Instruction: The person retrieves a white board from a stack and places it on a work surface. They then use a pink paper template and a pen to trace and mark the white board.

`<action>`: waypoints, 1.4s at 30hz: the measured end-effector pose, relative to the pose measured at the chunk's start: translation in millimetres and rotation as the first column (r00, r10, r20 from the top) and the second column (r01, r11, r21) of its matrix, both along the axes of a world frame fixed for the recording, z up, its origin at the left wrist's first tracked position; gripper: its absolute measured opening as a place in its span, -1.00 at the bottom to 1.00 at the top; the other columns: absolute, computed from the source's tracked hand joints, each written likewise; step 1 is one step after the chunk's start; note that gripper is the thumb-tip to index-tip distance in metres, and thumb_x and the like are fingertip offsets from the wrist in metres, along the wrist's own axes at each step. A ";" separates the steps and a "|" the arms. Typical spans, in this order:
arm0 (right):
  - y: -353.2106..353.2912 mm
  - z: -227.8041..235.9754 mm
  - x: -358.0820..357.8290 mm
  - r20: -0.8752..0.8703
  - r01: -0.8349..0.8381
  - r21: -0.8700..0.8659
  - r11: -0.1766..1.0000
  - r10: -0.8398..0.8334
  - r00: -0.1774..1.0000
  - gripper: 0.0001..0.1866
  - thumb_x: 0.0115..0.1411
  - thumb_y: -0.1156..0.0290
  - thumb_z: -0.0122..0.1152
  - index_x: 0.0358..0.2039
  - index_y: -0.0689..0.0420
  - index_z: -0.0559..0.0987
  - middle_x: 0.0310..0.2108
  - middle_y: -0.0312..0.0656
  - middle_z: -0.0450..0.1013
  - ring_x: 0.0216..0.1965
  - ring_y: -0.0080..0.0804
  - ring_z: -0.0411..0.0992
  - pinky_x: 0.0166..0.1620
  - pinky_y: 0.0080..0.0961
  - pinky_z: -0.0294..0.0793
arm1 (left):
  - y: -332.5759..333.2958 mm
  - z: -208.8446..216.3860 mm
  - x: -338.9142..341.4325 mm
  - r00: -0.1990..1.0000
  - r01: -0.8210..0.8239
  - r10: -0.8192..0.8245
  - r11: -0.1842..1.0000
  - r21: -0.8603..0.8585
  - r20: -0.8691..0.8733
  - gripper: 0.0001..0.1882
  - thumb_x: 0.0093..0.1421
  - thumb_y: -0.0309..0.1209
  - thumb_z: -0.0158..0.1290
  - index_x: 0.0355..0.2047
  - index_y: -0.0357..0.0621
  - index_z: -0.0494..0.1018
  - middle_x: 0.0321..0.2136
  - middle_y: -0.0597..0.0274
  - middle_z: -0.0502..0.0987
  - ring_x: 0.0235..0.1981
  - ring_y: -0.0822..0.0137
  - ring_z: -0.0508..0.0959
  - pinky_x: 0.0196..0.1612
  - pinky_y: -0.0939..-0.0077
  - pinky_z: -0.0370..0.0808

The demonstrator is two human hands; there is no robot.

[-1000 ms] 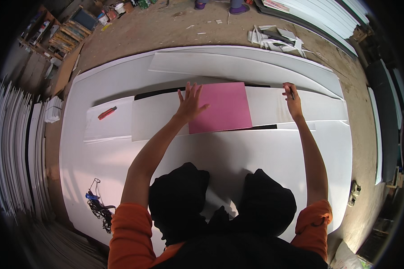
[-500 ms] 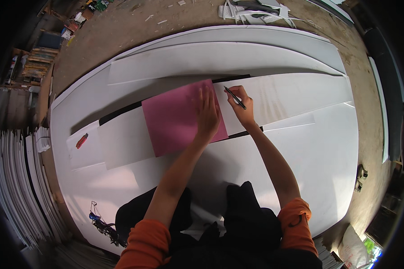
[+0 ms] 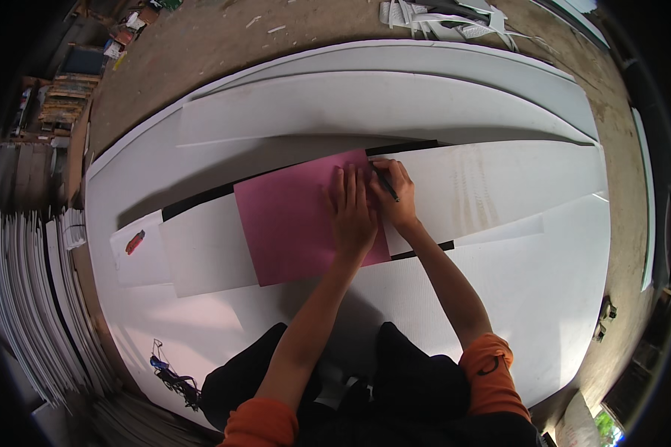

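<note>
A pink rectangular sheet (image 3: 287, 223) lies across a long white board (image 3: 492, 182), part of which stays covered. My left hand (image 3: 353, 212) rests flat on the sheet near its right side, fingers stretched out. Just beyond the sheet's right edge, my right hand (image 3: 397, 195) grips a dark pen (image 3: 384, 181), its tip down by the far right corner of the sheet. Black strips (image 3: 414, 147) show from under the white board along its far and near sides.
Large white sheets (image 3: 291, 104) spread under and beyond the work. A red cutter (image 3: 135, 242) lies at the left. Tangled dark cords (image 3: 175, 380) lie near my knee. Stacked panels (image 3: 33, 298) stand far left; white scraps (image 3: 447, 18) lie on the floor at the back.
My right hand has moved left with the pen, from over the white board to the pink sheet's right edge. My left hand stays on the sheet. The whole view has shifted slightly.
</note>
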State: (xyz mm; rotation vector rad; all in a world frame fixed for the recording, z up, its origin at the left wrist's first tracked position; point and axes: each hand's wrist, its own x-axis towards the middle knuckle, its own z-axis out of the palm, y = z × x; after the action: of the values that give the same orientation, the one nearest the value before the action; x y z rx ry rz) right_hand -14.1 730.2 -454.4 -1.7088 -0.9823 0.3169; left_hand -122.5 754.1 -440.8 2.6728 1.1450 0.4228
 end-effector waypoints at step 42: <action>-37.2 14.9 -3.9 0.140 -0.139 -0.058 0.989 0.146 0.979 -0.80 -0.08 0.56 0.12 -0.38 0.26 0.42 -0.48 -0.07 0.39 -0.37 -0.21 0.39 -0.31 -0.41 0.40 | -3.1 -0.9 -1.2 0.998 0.025 -0.023 0.998 0.056 -0.051 -0.46 0.11 -0.36 -0.22 0.11 -0.26 0.03 0.17 0.07 -0.01 0.23 0.13 -0.11 0.20 0.03 -0.28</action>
State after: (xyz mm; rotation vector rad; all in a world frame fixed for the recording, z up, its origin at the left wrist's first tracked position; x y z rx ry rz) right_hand -18.0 693.0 -439.5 -1.7268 -1.2154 0.3161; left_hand -123.7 751.0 -441.6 2.7578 1.1297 0.3922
